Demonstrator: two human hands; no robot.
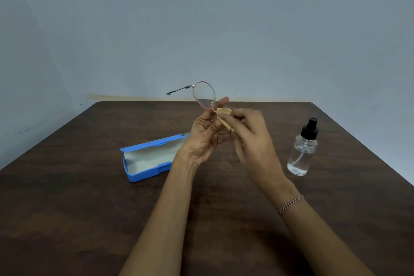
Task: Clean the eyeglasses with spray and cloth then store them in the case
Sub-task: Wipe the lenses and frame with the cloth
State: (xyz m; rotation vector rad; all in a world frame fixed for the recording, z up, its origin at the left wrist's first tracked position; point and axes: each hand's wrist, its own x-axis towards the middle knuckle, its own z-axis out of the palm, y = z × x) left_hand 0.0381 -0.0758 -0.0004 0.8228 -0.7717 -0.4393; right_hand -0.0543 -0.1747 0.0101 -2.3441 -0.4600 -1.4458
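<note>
Both arms are bare from the hands back to the bottom edge of the view, with no cloth over them. The left hand (202, 139) and right hand (253, 141) are bare as well. A thin bracelet (290, 204) of twisted thread circles the right wrist, its reddish and pale strands wound in a fine rope pattern, and a small dark mole marks the left forearm (165, 222) partway along.

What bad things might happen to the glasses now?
The left hand holds the glasses in the air by a thin bit of frame, so they might slip and fall onto the table. The bottle stands near the right hand, which pinches the cloth; a bump might tip it.
</note>
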